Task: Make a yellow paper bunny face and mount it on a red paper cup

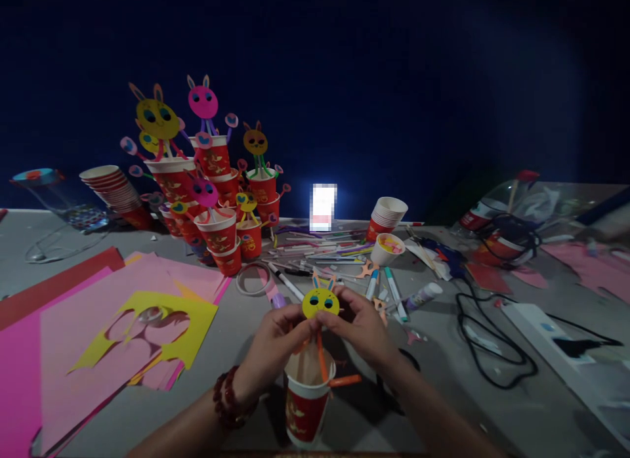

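Observation:
A round yellow paper bunny face [321, 303] with blue eyes and upright ears is pinched between my two hands. My left hand [283, 336] grips its lower left edge, thumb in front. On the right side my right hand [361, 323] holds it, thumb near the bottom of the face. Just below stands a red paper cup [307, 409] with a white rim. Orange strips [322, 359] rise from the cup toward the face, and one sticks out to the right over the rim. My fingers hide the back of the face.
Finished cup figures [211, 228] are stacked at the back left. Coloured paper sheets [93, 327] and a cut yellow sheet [197, 327] lie left. Pens, a tape roll [253, 279], a glue stick [424, 295] and a small cup of paper pieces [388, 250] sit ahead. A black cord [492, 379] loops right.

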A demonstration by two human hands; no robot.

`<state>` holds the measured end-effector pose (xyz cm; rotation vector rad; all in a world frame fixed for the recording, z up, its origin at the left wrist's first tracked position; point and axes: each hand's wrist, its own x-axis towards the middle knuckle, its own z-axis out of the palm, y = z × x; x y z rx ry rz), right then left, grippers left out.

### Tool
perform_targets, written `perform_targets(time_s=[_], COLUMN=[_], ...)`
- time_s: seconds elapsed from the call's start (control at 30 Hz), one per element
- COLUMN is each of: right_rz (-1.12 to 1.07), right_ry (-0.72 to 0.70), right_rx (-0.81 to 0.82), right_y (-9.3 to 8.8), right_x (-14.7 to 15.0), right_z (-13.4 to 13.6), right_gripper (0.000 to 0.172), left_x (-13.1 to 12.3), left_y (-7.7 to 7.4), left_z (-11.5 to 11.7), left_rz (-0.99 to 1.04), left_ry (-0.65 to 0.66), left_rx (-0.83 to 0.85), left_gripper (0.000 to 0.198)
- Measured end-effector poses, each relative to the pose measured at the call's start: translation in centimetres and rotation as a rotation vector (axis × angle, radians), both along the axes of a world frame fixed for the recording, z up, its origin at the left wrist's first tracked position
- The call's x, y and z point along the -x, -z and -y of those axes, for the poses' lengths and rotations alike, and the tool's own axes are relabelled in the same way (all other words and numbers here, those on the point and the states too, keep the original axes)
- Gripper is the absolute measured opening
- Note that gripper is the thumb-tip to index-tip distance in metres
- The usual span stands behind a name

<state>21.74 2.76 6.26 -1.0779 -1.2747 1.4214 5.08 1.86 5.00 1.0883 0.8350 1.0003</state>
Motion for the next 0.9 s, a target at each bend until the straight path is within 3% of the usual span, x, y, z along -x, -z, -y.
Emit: perform_targets(time_s=[0.17,0.3,0.4,0.53,0.67,0.8,0.9], right_rz=[-0.065,0.009,0.039,0.057,0.018,-0.070,-0.107], right_ry=[0.002,-0.037,-0.072,-0.035,-0.054,-0.123,-0.088], right_rx=[0.109,0.046,-0.049,-0.170,-0.162,-0.033,-0.016], right_y=[-0.8,-2.3,-3.4,-4.6,-5.8,-7.2,-7.8], right_x=[0.0,-0.2,-0.2,-0.1,-0.4,-0.7,-1.0], right_z=[0.4,0.4,0.2,-0.3,-1.2,-2.0,-2.5], right_gripper=[0.035,0.030,0.023,0.020,0.023,0.031,0.033], left_x=[0.2,0.3,0.4,0.0,-0.9,-1.8,-2.5], left_y=[-0.6,-1.7,-2.6,-4.1,-5.0,-5.3,-5.7], left_z=[0.2,0.4,0.6,0.6,-0.1,-1.2,-2.0], left_rz=[-0.149,-0.243,-0.244,-0.074,0.034,-0.046,-0.100], left_ry=[-0.008,-0.021,-0.033,-0.009,-0.010,-0.111,-0.128], left_rx=[-0.190,-0.281,-0.245,-0.136,-0.062,-0.254,-0.368], left_gripper=[0.024,0.024,0.023,0.023,0.028,0.024,0.021])
